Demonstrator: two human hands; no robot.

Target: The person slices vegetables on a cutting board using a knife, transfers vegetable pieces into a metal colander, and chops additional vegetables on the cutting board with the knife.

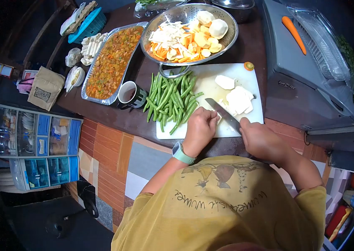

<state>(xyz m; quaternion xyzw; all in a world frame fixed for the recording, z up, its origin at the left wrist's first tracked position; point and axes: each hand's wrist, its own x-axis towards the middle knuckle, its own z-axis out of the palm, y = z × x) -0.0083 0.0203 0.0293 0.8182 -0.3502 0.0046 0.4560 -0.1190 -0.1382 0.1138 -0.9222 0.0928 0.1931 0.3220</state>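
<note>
My right hand (pixel 262 140) is wrapped round the handle of a knife (pixel 224 113), whose blade points up and left over the white cutting board (pixel 256 90). Curled fingers of my left hand (pixel 202 127) press on a small white piece (pixel 219 118) beside the blade. White slices (pixel 239 100) lie just above the knife, with a larger white chunk (pixel 224 82) further up. Green beans (pixel 170 98) are heaped on the board's left part, and an orange round end piece (pixel 249 66) sits at its top right corner.
Behind the board stands a metal colander (pixel 231 39) of cut vegetables. To the left are a foil tray (pixel 85 83) of chopped food, a mug (pixel 132 95) and a small white bowl (pixel 75 78). A carrot (pixel 294 35) and clear plastic trays (pixel 321 46) rest on the grey appliance (pixel 288 69) at right.
</note>
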